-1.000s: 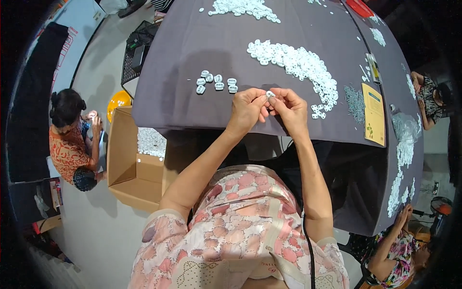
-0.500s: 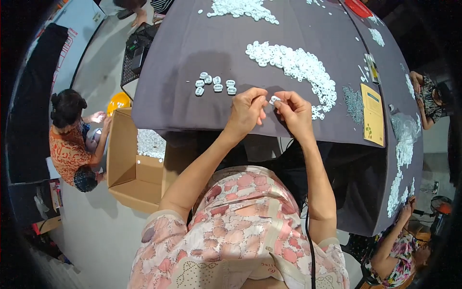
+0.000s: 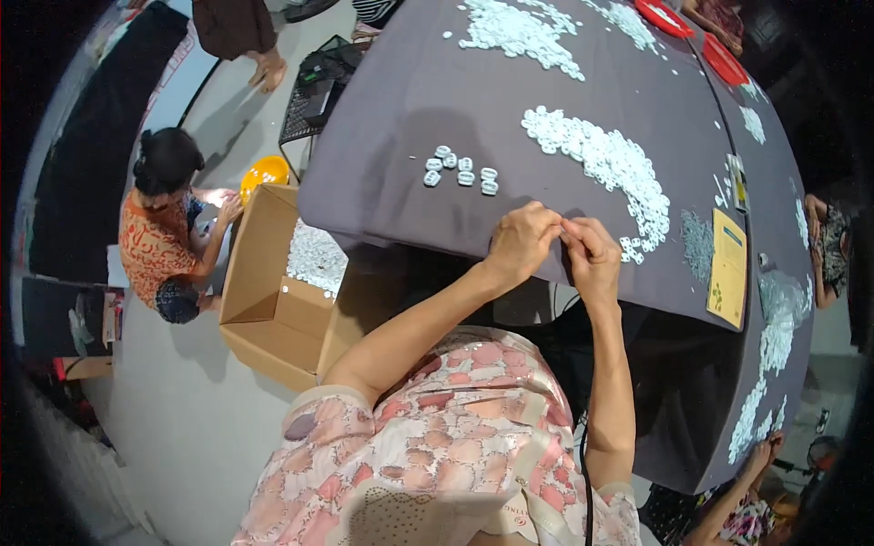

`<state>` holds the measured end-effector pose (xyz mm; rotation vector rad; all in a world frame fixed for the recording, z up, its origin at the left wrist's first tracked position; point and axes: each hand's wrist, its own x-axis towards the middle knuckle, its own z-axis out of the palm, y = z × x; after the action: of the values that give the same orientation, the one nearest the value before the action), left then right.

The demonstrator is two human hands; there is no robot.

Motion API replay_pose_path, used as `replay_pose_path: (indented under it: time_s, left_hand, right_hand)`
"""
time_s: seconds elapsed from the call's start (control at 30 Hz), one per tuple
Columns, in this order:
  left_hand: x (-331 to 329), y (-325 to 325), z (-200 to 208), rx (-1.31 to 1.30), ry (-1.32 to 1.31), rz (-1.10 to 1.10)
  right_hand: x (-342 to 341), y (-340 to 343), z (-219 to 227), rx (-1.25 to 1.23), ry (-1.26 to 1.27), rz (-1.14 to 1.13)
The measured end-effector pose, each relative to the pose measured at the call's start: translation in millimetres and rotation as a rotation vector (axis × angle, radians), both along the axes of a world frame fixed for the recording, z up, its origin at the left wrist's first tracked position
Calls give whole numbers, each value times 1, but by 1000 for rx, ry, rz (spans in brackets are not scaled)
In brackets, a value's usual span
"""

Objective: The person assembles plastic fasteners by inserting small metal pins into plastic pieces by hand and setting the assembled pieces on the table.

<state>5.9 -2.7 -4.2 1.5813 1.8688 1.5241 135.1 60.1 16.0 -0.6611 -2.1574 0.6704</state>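
Observation:
Over the near edge of the dark grey tablecloth, my left hand [image 3: 523,243] and my right hand [image 3: 594,257] meet at the fingertips, both pinched closed. The right fingers wrap round a small white plastic piece, which they now hide. Whether the left fingertips hold a thing of their own, I cannot make out. Beyond my left hand lies a small group of white pieces with dark edges and markings [image 3: 465,173]. Past my right hand curves a long heap of loose white pieces [image 3: 605,155].
A heap of small grey parts [image 3: 696,244] and a yellow booklet [image 3: 726,268] lie to the right. Another white heap [image 3: 519,35] is farther back. An open cardboard box [image 3: 273,309] stands left of the table. A person in orange [image 3: 164,232] sits beyond it; others work around the table.
The whole view has swung, so the table sits farther right and lower. My hands have come together, and the white piece that showed in my right fingers is now hidden.

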Motion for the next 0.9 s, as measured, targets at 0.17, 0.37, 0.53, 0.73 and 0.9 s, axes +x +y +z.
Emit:
replay_pose_path:
  time_s: [0.17, 0.37, 0.53, 0.73, 0.9]
  left_hand:
    - [5, 2, 0, -32, -34, 16]
    - [1, 0, 5, -43, -51, -35]
    - [-1, 1, 1, -24, -19, -9]
    - [3, 2, -5, -43, 37, -10]
    - [7, 7, -10, -17, 51, -41]
  right_hand:
    - [4, 0, -3, -49, 32, 0]
    - [1, -4, -4, -189, 23, -88]
    - [-3, -2, -6, -93, 74, -20]
    - [1, 2, -14, -27, 21, -30]
    - [9, 2, -12, -43, -23, -24]
